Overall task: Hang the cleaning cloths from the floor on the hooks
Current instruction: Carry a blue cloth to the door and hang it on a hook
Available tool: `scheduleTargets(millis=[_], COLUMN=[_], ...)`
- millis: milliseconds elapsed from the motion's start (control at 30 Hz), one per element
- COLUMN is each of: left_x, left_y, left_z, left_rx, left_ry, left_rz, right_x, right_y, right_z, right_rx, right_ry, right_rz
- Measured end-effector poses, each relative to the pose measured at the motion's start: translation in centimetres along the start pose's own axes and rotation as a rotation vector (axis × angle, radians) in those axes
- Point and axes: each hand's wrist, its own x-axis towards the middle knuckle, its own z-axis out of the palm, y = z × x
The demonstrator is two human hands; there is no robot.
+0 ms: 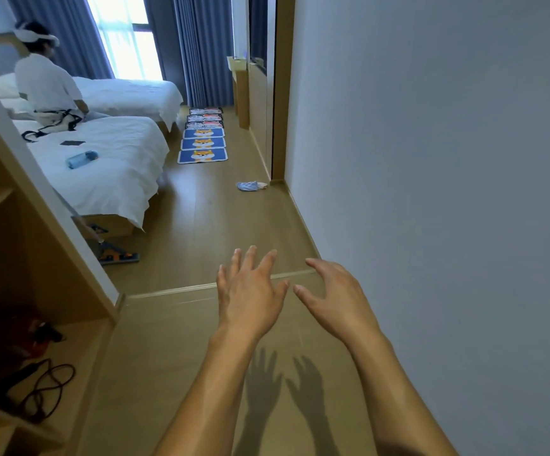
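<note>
Head view: left hand (pixel 250 291) and right hand (pixel 333 297) empty, fingers spread; walk to far cloth (pixel 250 185), pinch one edge.

- Premises: a hotel-style twin bedroom, seen from its entrance corridor.
- Two single beds (pixel 102 153) stand side by side, both made up in plain white linen.
- Full-length blue curtains (pixel 201 47) frame a bright window (pixel 125 34).
- Light wood-look floor (pixel 201 225) runs throughout, with a threshold strip (pixel 175 290) across the corridor.
- An open wooden wardrobe unit (pixel 30 258) with shelves stands on the left.
- A row of printed mats (pixel 203 143) lies past the beds.
</note>
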Motion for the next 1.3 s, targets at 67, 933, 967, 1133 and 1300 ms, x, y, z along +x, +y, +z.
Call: scheduleTargets(millis=[67, 933, 967, 1133, 1300], left_x=[2.0, 41.9, 43.2, 50.0, 57.8], left_y=[-1.2, -5.1, -5.4, -7.2, -10.2], left_z=[0.3, 5.9, 6.2, 7.9, 9.0], left_rx=[0.002, 0.100, 0.097, 0.030, 0.021], left_ry=[-0.017, -0.005, -0.014, 0.001, -0.012], left_rz=[-0.011, -0.251, -0.258, -0.247, -0.211], right_x=[2.4, 47.3, 48.6, 55.2, 62.5], right_y=[-0.5, 1.2, 1.2, 1.1, 0.1], right_z=[1.1, 4.7, 4.9, 6.4, 8.8], right_rx=[0.005, 0.015, 0.010, 0.000, -0.012], right_ry=[-0.011, -0.190, -0.193, -0.197, -0.182], right_rz=[0.002, -0.161, -0.164, -0.139, -0.093])
